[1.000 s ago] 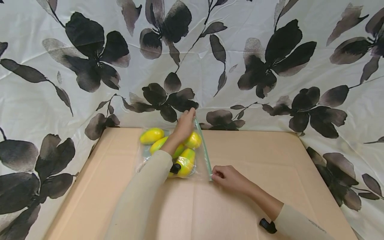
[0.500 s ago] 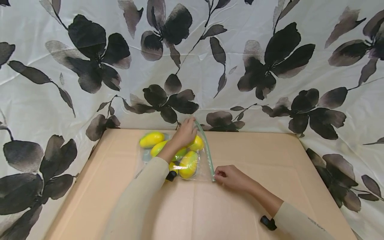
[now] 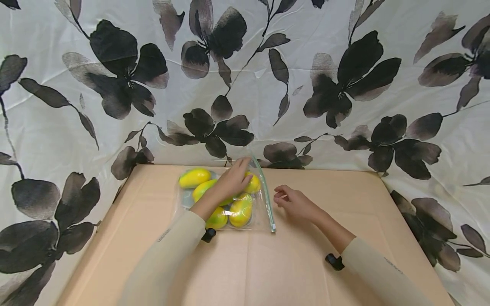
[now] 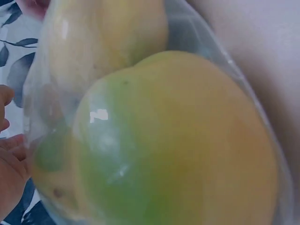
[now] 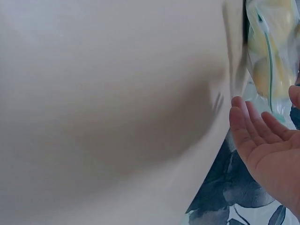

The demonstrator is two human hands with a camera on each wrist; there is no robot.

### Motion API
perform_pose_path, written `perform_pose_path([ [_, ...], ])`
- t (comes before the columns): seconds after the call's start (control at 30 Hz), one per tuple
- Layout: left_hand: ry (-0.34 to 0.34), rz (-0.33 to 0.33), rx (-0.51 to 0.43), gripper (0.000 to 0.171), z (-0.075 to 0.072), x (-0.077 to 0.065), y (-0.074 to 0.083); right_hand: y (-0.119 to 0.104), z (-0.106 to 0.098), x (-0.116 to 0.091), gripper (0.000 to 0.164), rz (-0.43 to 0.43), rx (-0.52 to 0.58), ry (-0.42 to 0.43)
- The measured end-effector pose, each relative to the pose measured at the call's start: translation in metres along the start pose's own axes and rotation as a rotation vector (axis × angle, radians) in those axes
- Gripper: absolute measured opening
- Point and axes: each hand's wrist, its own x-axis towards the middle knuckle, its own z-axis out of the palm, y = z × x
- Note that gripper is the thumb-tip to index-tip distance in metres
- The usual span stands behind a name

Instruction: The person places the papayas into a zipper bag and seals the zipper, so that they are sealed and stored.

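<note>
A clear zip bag [image 3: 261,219] with a green zip strip lies on the cardboard at the middle of the head view. Inside are several yellow-green mangoes [image 3: 240,210], large and close in the left wrist view. My left hand [image 3: 233,178] reaches over the bag and holds its far edge near the top of the zip strip; its fingertips are partly hidden. My right hand [image 3: 296,204] hovers just right of the zip strip, apart from it, its fingers loosely bent and holding nothing. In the right wrist view its fingers are relaxed and extended beside the bag.
A large tan cardboard sheet [image 3: 329,191] lies under the bag and both arms. White cloth with dark flowers [image 3: 279,85] stands behind it and at both sides. A small black device [image 3: 334,261] sits at the right wrist, another [image 3: 208,235] at the left.
My right hand has let go of the near end of the zip strip and moved up along it. My left hand has come slightly nearer, and the bag's far end has lowered.
</note>
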Motion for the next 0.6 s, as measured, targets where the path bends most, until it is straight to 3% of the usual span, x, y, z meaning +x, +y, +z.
perform_pose_path([
  [0.17,0.014,0.016,-0.014,0.067,-0.012,-0.020,0.002,-0.008,-0.001,0.021,0.057,0.027,0.017,0.013],
  [0.3,0.039,-0.020,0.003,0.068,-0.024,-0.043,-0.003,-0.014,0.004,0.033,0.059,0.078,0.043,0.019],
  [0.6,0.165,-0.185,0.035,0.073,-0.042,-0.101,-0.053,-0.023,0.015,0.042,0.036,0.124,0.091,0.053],
])
